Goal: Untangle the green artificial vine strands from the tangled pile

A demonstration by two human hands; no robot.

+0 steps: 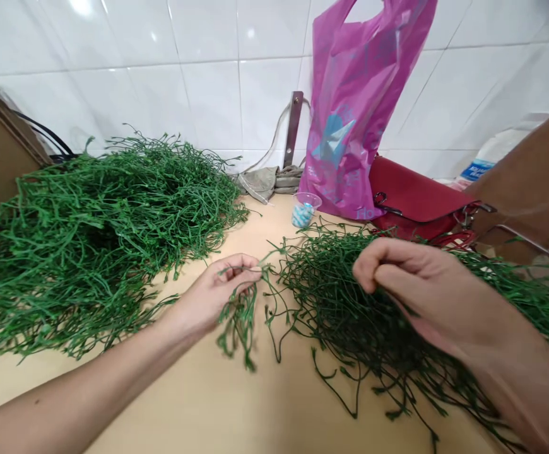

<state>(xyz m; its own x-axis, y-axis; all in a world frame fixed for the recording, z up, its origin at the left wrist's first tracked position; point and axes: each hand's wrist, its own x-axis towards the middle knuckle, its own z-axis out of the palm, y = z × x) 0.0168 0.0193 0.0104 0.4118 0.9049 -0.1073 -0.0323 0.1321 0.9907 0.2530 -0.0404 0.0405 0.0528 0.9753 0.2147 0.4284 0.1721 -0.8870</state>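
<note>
My left hand [234, 277] is closed in a pinch on a small bunch of thin green artificial stems [241, 321], which dangle below the fingers. One stem end pokes out past the fingertips to the right. My right hand [397, 268] is curled closed above a heap of dark green stems [341, 284], thumb pressed against the forefinger. Whatever its fingers hold, if anything, cannot be made out. Loose stems stick out from that heap onto the table between the hands.
A larger pile of green stems [113, 221] fills the left. Behind stand a small clear cup [303, 211] with blue-and-white contents, a pink plastic bag [345, 126] and a red handbag [411, 195]. Brown cardboard [534, 176] rises at right; a white tiled wall [208, 94] closes the back.
</note>
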